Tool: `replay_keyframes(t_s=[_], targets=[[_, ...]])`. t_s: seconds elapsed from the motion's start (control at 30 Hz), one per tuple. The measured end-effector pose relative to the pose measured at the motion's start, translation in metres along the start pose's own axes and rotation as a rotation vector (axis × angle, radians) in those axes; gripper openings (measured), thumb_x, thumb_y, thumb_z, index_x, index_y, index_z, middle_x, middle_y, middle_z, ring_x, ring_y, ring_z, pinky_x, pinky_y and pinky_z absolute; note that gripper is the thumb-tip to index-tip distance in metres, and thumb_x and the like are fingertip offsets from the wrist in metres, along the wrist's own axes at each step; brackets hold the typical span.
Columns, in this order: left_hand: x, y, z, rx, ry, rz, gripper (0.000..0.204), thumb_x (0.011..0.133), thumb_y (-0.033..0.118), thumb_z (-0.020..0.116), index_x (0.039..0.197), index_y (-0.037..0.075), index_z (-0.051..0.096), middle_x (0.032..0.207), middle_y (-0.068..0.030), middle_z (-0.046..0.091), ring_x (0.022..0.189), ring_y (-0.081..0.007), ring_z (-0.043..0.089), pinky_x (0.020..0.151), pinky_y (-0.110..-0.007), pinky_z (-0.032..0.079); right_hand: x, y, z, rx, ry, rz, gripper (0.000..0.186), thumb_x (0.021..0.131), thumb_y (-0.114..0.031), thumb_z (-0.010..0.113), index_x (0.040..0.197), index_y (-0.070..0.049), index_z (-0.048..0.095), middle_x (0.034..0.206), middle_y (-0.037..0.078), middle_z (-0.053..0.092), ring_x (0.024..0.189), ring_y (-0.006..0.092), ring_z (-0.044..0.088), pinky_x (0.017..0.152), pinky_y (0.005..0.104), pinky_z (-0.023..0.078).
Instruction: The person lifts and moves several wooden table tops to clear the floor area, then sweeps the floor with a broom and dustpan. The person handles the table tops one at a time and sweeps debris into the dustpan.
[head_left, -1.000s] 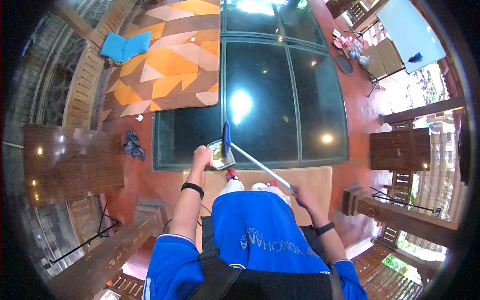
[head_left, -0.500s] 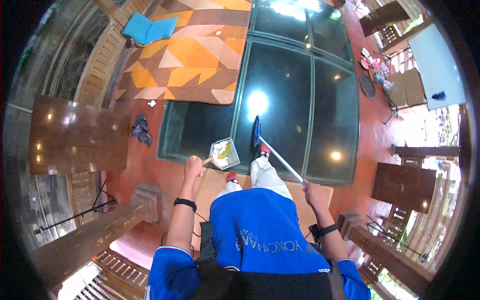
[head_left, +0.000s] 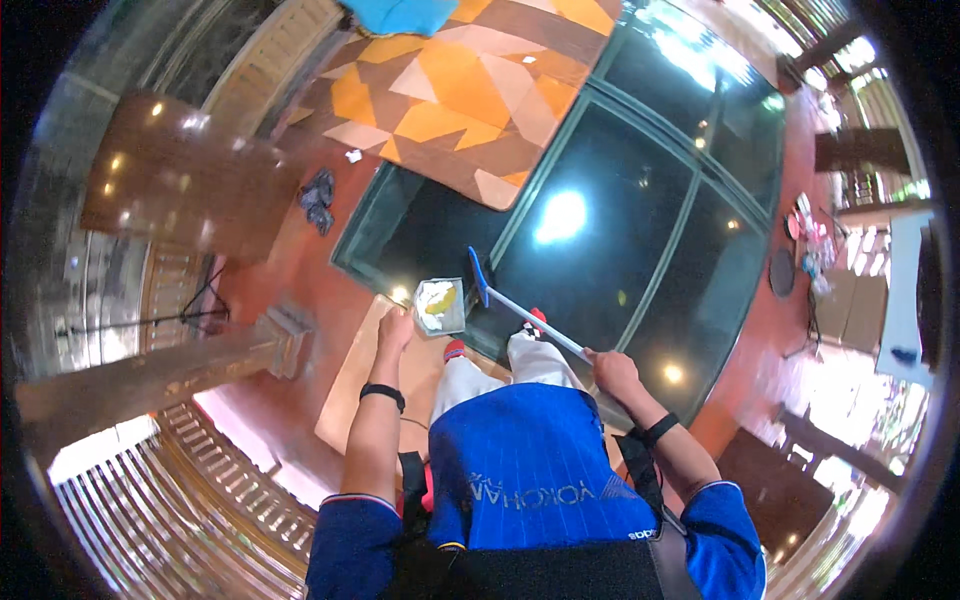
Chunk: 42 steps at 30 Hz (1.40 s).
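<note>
My right hand (head_left: 613,374) is closed round the pale handle of a broom (head_left: 540,325). Its blue head, dark along one side, is on the dark glass floor (head_left: 610,220), just right of a grey dustpan (head_left: 460,322). Crumpled white paper (head_left: 432,296) and a yellow-green leaf-like piece (head_left: 441,302) lie in the pan. At the pan's left edge my left hand (head_left: 396,326) is closed in a fist, seemingly on its handle, which the fingers hide. My feet, in red patterned socks, are just behind the pan and the broom.
A brown and orange patterned rug (head_left: 440,110) covers the far left of the glass. Beside it lie a small white scrap (head_left: 353,156) and a dark crumpled bag (head_left: 317,200). A wooden post (head_left: 285,340) stands left, a tan mat (head_left: 350,375) underfoot, cardboard boxes (head_left: 850,300) right.
The view has turned, so the room appears rotated clockwise. The broom head has come left, closer to the dustpan. My left index finger, stretched out before, is now curled in.
</note>
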<state>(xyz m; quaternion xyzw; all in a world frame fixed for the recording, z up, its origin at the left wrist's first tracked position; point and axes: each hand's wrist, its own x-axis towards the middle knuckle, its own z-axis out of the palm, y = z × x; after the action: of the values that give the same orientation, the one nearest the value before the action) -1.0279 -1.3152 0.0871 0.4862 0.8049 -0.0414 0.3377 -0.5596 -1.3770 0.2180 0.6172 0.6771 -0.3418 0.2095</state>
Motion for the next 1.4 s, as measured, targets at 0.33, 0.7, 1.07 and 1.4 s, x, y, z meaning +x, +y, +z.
replay_keyframes(t_s=[0.33, 0.7, 1.07, 1.4], targets=[[-0.023, -0.049, -0.005, -0.915, 0.059, -0.446, 0.022, 0.084, 0.015, 0.049, 0.091, -0.006, 0.055, 0.080, -0.0211, 0.063, 0.059, -0.0285, 0.064, 0.059, -0.043, 0.058, 0.041, 0.007, -0.111, 0.050, -0.056, -0.081, 0.043, 0.085, -0.029, 0.063, 0.128, -0.026, 0.059, 0.098, 0.020, 0.067, 0.088, 0.0379, 0.066, 0.077, 0.0465, 0.053], [-0.026, -0.077, -0.027, -1.691, 0.320, -0.501, 0.017, 0.078, 0.006, 0.043, 0.061, 0.009, 0.040, 0.062, -0.0092, 0.044, 0.049, -0.0217, 0.048, 0.062, -0.050, 0.058, 0.078, -0.019, -0.164, 0.341, -0.017, -0.074, 0.057, 0.080, -0.027, 0.070, 0.131, -0.007, 0.054, 0.112, 0.024, 0.064, 0.107, 0.0374, 0.062, 0.089, 0.0409, 0.049], [0.057, -0.105, -0.088, -1.698, 0.443, -0.583, 0.017, 0.081, 0.010, 0.045, 0.066, 0.013, 0.039, 0.058, -0.0040, 0.040, 0.053, -0.0209, 0.047, 0.085, -0.059, 0.050, 0.174, -0.112, -0.201, 0.264, 0.128, -0.167, 0.057, 0.080, -0.027, 0.068, 0.132, -0.009, 0.054, 0.110, 0.024, 0.064, 0.105, 0.0384, 0.062, 0.088, 0.0429, 0.049], [0.112, -0.161, -0.122, -1.812, 0.610, -0.553, 0.006, 0.084, 0.014, 0.048, 0.081, 0.008, 0.047, 0.069, -0.0079, 0.049, 0.053, -0.0225, 0.052, 0.064, -0.047, 0.054, 0.318, -0.224, -0.262, 0.248, -0.005, -0.225, 0.051, 0.081, -0.025, 0.066, 0.129, -0.011, 0.056, 0.100, 0.028, 0.065, 0.096, 0.0397, 0.065, 0.081, 0.0443, 0.051]])
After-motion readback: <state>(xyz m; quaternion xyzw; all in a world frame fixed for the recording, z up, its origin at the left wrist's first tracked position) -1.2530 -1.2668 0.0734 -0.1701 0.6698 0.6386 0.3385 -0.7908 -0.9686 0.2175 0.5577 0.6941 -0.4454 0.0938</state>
